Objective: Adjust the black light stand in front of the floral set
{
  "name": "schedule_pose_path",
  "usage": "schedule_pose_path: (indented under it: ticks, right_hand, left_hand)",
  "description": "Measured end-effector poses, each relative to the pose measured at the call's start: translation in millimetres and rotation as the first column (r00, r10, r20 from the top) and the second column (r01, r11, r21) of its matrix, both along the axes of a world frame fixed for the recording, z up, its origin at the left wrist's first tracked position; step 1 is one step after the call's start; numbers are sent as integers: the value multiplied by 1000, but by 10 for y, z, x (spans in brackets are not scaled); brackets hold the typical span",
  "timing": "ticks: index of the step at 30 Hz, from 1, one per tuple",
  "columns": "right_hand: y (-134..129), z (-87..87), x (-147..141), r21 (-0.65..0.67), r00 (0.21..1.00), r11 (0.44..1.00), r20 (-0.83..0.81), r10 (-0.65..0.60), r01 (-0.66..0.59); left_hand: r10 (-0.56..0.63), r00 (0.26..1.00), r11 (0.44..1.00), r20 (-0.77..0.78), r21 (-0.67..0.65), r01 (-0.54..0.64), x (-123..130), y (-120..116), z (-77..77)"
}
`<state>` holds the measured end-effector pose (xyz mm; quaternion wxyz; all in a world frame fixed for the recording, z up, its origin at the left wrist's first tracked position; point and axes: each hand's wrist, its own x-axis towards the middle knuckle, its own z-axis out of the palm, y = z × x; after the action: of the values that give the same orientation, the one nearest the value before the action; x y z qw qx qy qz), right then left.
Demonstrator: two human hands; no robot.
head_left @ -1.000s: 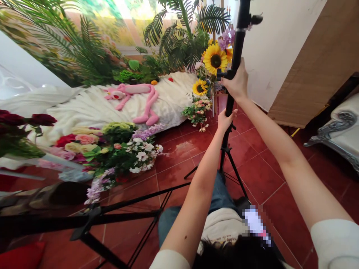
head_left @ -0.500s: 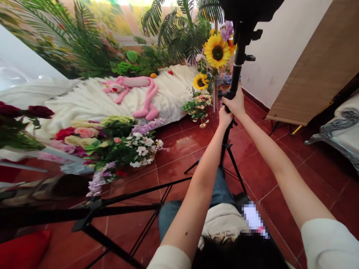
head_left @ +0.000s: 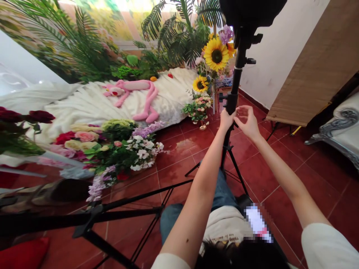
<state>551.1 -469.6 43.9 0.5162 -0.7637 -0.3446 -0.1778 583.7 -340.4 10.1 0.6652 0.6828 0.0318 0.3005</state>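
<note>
Another tripod (head_left: 92,220) lies flat on the red tile nearest. Further in, the left hand (head_left: 226,119) grips the upright light stand (head_left: 235,86), right hand (head_left: 247,121) loose-fingered just beside its clamp. Sunflowers (head_left: 215,56) stand beyond.

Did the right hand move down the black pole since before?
Yes. The right hand came down the black pole. Earlier it gripped level with the big sunflower; now it is open beside the pole, near the left hand.
</note>
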Motion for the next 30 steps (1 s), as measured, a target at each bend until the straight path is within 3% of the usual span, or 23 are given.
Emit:
schedule_pose_path:
  ticks: [7,12,15,17,18,20,22,24,26,28,30]
  right_hand:
    - [-220,-369,-207,-145,979,985,-165,-115,92]
    - [-139,-398,-240,-371,943,898,-136,-304,236]
    - [-61,-371,-218,-303,938,915,-135,-319,268]
    - [9,-368,-180,-147,915,969,-327,-236,197]
    - [48,-373,-165,-46,866,988,-477,-149,145]
    - [127,-394,-162,178,660,983,-745,98,54]
    - [197,-431,-209,354,413,935,-853,320,6]
    - [241,-480,-284,423,272,906,-869,414,-26]
    - [246,-526,-339,372,298,928,-883,362,-25]
    - [206,-550,-334,262,490,965,-844,216,25]
    - [133,-539,-269,163,714,983,-699,53,86]
  left_hand:
    - [-27,998,999,-65,15,28,-176,-46,183]
    - [-36,996,999,-83,1,36,-226,-50,235]
    - [-40,996,999,-84,4,40,-217,-40,216]
    - [-42,996,999,-75,12,43,-192,-31,184]
    - [-40,997,999,-72,17,42,-177,-26,166]
    - [-35,997,999,-69,21,36,-150,-18,133]
    - [-34,997,999,-70,17,36,-133,-13,110]
    - [-32,997,999,-66,12,33,-124,-10,97]
    - [-24,998,1000,-65,13,25,-122,-9,93]
    - [-25,998,1000,-65,16,26,-122,-9,94]
    - [-34,997,999,-62,17,35,-122,-12,98]
